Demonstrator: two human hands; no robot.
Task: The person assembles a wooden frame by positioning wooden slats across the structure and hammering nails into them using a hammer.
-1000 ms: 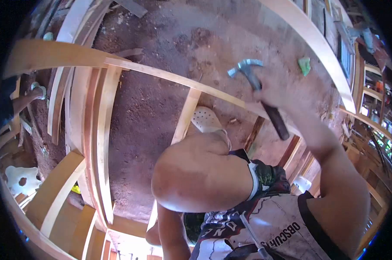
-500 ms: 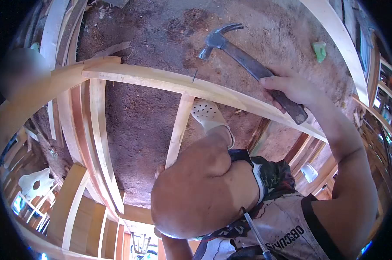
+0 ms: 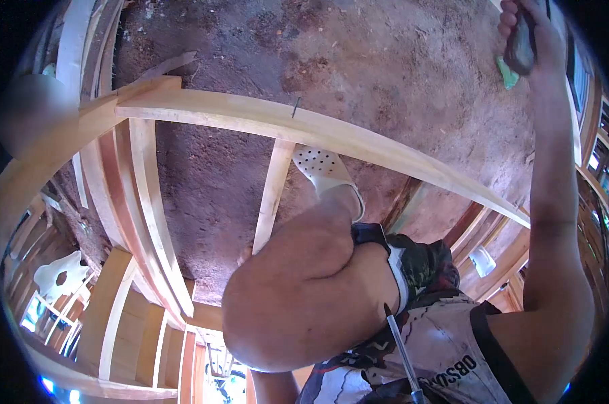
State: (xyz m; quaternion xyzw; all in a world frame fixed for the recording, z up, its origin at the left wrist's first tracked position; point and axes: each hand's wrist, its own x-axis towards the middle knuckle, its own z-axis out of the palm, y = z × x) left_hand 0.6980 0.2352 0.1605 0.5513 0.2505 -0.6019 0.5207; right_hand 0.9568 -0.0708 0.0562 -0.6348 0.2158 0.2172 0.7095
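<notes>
My right hand (image 3: pixel 537 34) is raised at the upper right, closed around the handle of a hammer (image 3: pixel 520 47); the hammer's head is out of view. A nail (image 3: pixel 296 106) stands up out of a long wooden beam (image 3: pixel 230 114), above where a wooden crosspiece (image 3: pixel 274 188) meets it. My left hand (image 3: pixel 244 256) is mostly hidden behind my bent knee. Only a bit of its fingers shows, against the lower end of the crosspiece.
My foot in a white clog (image 3: pixel 321 167) rests beside the crosspiece, under the beam. More timber (image 3: pixel 149 195) stands at the left, near a blurred person (image 3: pixel 38 118). A green scrap (image 3: pixel 508 74) lies on the dirt floor (image 3: pixel 385 54). A pen (image 3: pixel 402 350) hangs at my shirt.
My right hand has swung the hammer up and to the right, away from the nail. The left hand stays by the crosspiece, and the view has shifted slightly.
</notes>
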